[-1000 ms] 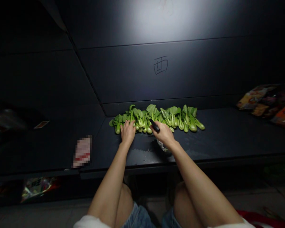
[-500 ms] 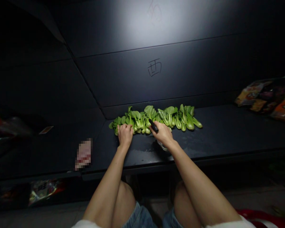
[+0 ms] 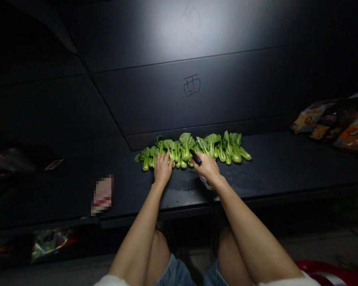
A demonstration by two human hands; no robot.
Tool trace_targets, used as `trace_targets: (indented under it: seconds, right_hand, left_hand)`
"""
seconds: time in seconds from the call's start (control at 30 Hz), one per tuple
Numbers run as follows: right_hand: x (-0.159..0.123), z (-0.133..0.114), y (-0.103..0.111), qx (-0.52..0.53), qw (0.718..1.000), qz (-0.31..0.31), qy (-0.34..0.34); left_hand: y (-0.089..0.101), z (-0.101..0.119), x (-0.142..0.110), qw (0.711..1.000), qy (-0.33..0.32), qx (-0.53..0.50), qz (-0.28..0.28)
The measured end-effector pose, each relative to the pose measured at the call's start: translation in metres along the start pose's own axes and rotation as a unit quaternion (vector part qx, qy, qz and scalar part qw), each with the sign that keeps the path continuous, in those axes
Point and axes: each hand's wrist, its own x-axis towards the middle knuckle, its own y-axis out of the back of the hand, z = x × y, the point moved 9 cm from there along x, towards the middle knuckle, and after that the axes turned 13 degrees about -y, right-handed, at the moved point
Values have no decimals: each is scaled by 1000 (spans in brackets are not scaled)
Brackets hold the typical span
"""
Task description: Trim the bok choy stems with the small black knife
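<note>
A row of bok choy (image 3: 185, 149) lies along the back of the dark shelf (image 3: 274, 167), leaves toward the back panel and pale stem ends toward me. My left hand (image 3: 163, 167) rests on its left part, fingers stretched out and slightly apart, touching the stems. My right hand (image 3: 208, 166) is closed around a short black stick-shaped thing (image 3: 195, 157) that points up and left over the middle of the row; its exact kind is unclear. Under my right wrist shows a clear, patterned round thing (image 3: 207, 182), mostly hidden.
A Chinese character is drawn on the back panel (image 3: 155, 99). Colourful snack packets (image 3: 313, 115) lie at the right. A blurred-out card-like item (image 3: 103, 194) lies near the front edge at left, with a small card (image 3: 54, 164) behind it. A shiny packet (image 3: 49, 242) sits lower left.
My left hand drew back with curled fingers, then shifted right and stretched out over the bok choy stems. My right hand stays nearly in place with the black thing. The view turned slightly.
</note>
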Motion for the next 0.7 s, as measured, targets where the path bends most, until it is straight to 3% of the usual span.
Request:
trace_targets:
  seconds: [0.17, 0.33, 0.7]
  right_hand:
    - [0, 3, 0, -16, 1000, -10, 6]
    - [0, 7, 1, -3, 1000, 0, 23]
    - [5, 44, 17, 6, 999, 23, -35]
  left_hand:
    - [3, 3, -10, 999, 0, -28, 25]
    - [3, 9, -13, 1000, -6, -18, 13]
    - [-2, 17, -10, 999, -3, -32, 26]
